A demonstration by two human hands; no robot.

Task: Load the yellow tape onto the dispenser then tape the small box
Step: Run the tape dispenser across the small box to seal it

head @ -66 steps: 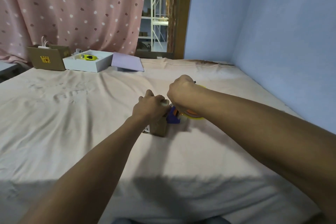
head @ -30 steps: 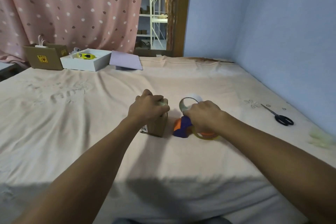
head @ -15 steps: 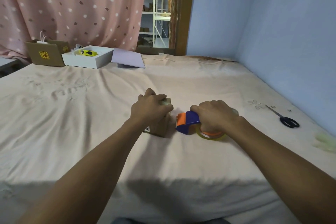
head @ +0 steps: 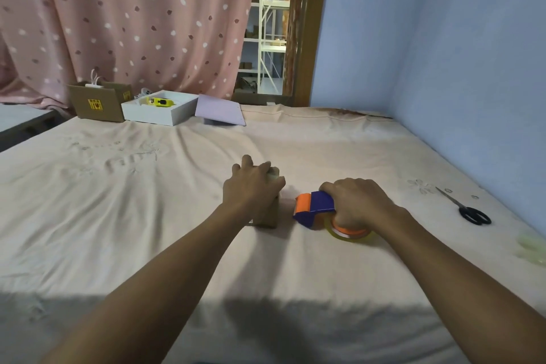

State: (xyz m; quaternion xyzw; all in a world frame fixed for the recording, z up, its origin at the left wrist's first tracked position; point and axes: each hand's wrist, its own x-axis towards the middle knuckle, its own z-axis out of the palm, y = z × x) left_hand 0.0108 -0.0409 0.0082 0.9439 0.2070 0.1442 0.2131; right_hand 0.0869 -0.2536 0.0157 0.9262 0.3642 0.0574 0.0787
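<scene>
The small box point(head: 270, 214) stands upright near the middle of the bed point(head: 147, 216), and everything else is placed from it. The left hand point(head: 251, 190) rests on top of the box, its grip closed over the upper edge. Just to the right of the box, apart from it, the dispenser point(head: 314, 207), blue with an orange front, lies on the sheet with the yellow tape point(head: 348, 234) mounted on it. The right hand point(head: 356, 204) covers the dispenser from above, its grip closed on it. Far to the right of the box lie black scissors point(head: 469, 211). Well behind it sit a white tray point(head: 161, 114) and a brown carton point(head: 94, 105).
</scene>
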